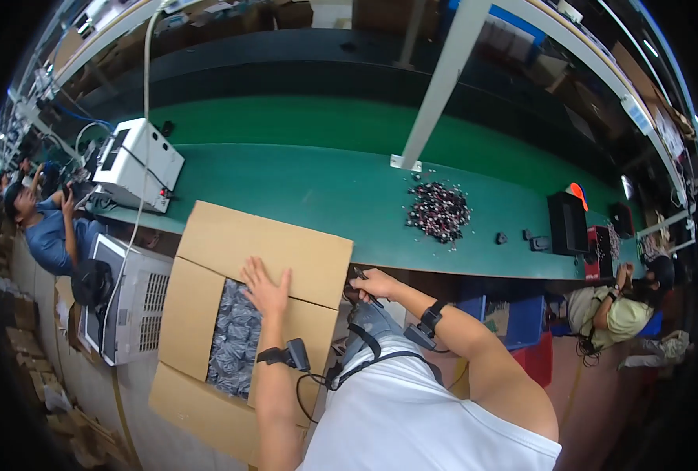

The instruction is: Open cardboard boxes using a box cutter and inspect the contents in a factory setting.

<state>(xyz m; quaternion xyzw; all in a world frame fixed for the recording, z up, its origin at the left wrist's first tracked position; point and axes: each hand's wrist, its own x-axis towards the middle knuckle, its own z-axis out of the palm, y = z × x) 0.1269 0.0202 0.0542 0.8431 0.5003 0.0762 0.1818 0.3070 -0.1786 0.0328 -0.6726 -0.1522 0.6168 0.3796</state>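
An open cardboard box [259, 239] stands before me at the left, its flaps folded outward. Inside lie many grey, plastic-wrapped items [235, 337]; what they are cannot be made out. My left hand [266, 289] rests with spread fingers over the inner edge of the far flap, by the box opening, and grips nothing. Just right of the box, my right hand [376, 284] is closed round a slim black pen-like object [362, 276]. Part of that object is hidden by the fingers.
A green workbench [310, 184] runs across, bearing a pile of small dark parts [439, 212], a black tray [567, 224] and a white machine [138, 165]. A grey unit [133, 302] stands left of the box. Co-workers sit at left [47, 228] and right [620, 306].
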